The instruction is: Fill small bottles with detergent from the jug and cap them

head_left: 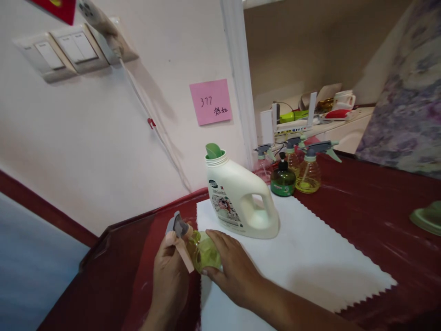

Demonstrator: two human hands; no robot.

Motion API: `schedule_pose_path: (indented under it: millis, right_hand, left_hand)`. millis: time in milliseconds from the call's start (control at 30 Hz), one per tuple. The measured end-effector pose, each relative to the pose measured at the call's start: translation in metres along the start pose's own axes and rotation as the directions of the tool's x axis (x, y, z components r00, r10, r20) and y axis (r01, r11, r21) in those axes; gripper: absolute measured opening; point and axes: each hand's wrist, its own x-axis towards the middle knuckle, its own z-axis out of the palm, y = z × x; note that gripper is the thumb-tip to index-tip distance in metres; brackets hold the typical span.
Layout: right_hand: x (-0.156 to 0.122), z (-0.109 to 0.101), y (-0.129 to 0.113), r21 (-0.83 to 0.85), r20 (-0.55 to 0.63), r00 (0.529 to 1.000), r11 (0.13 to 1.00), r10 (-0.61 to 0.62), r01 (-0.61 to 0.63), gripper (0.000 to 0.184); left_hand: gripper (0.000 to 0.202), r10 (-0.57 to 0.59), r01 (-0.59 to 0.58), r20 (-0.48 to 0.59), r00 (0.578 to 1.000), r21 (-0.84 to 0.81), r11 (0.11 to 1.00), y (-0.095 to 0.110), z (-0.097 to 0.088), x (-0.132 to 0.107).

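A single head-worn view looks forward and down, close over the red table (361, 207).

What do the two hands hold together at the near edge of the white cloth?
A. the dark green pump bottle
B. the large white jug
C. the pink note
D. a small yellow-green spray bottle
D: the left hand grips the grey trigger head and the right hand wraps the small yellow-green spray bottle.

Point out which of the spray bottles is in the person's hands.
The yellow-green spray bottle at the cloth's near left edge, gripped by the left hand and right hand. The other spray bottles stand untouched behind the jug.
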Motion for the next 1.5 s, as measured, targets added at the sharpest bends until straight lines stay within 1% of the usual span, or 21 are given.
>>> schedule_pose_path:
  millis: [100,300,433,600,733,800,833,900,967,1033,1100,1200,1300,1367,1433,1500]
  right_hand:
    - [0.0,-0.001,0.0,-0.001,-0.004,1.0,1.0,-0.008,0.008,0.078]
    - [0.002,-0.003,0.0,-0.003,-0.014,1.0,1.0,-0.01,0.01,0.078]
    - [0.002,-0.002,0.001,-0.005,-0.017,1.0,1.0,-0.014,0.014,0.077]
    - [0.0,-0.001,0.001,-0.006,-0.029,0.999,1.0,-0.016,0.016,0.076]
    - [-0.001,0.0,0.004,-0.008,-0.03,0.999,1.0,-0.03,0.03,0.077]
    - [-0.001,-0.001,0.006,0.001,-0.064,0.995,0.997,-0.071,0.071,0.071]
    - [-0.001,-0.001,0.007,0.016,-0.103,0.99,0.995,-0.1,0.102,0.066]
    - [0.0,-0.006,0.005,0.073,-0.199,0.97,0.985,-0.138,0.155,0.053]
    - [0.002,-0.014,-0.002,0.145,-0.269,0.956,0.976,-0.121,0.164,0.044]
    - [0.005,-0.027,-0.014,0.195,-0.281,0.955,0.969,-0.095,0.154,0.043]
    - [0.01,-0.042,-0.03,0.202,-0.254,0.961,0.965,-0.111,0.165,0.049]
    - [0.022,-0.062,-0.057,0.103,-0.165,0.971,0.976,-0.172,0.191,0.054]
    - [0.035,-0.072,-0.082,-0.141,-0.051,0.985,0.978,-0.164,0.156,0.051]
    - [0.042,-0.072,-0.096,-0.334,0.043,0.993,0.935,-0.109,0.117,0.038]
    - [0.046,-0.068,-0.105,-0.496,0.124,0.991,0.862,-0.044,0.1,0.024]
    - [0.047,-0.061,-0.108,-0.602,0.161,0.987,0.791,-0.013,0.109,0.023]
  left_hand:
    - [0.026,-0.016,0.016,-0.027,1.0,0.001,1.0,-0.001,0.0,0.001]
    - [0.03,-0.057,0.057,-0.001,0.998,-0.062,0.996,-0.006,-0.002,0.003]
    - [0.032,-0.043,0.043,0.001,0.999,-0.044,0.998,-0.009,-0.005,0.005]
    - [0.034,-0.052,0.052,0.025,0.998,0.005,0.999,-0.019,-0.012,0.006]
    - [0.031,-0.039,0.037,0.054,0.998,0.037,0.999,-0.025,-0.016,0.007]
    - [0.029,-0.015,0.014,0.078,0.997,0.013,1.0,-0.027,-0.017,0.008]
    - [0.03,-0.001,0.001,0.086,0.996,-0.003,1.0,-0.028,-0.017,0.008]
    - [0.033,0.024,-0.022,0.089,0.996,-0.017,1.0,-0.029,-0.017,0.009]
    - [0.036,0.035,-0.033,0.093,0.995,-0.022,0.999,-0.028,-0.015,0.008]
    - [0.036,0.053,-0.051,0.108,0.993,-0.022,0.998,-0.026,-0.014,0.007]
    - [0.034,0.086,-0.084,0.127,0.988,-0.021,0.996,-0.025,-0.013,0.006]
    - [0.035,0.148,-0.152,0.131,0.98,0.018,0.988,-0.028,-0.012,0.006]
    - [0.036,0.207,-0.215,0.114,0.972,0.054,0.975,-0.034,-0.012,0.007]
    - [0.036,0.237,-0.243,0.108,0.965,0.044,0.969,-0.036,-0.011,0.008]
    - [0.035,0.265,-0.27,0.099,0.959,0.034,0.962,-0.037,-0.01,0.007]
    - [0.034,0.286,-0.29,0.094,0.954,0.04,0.956,-0.036,-0.01,0.006]
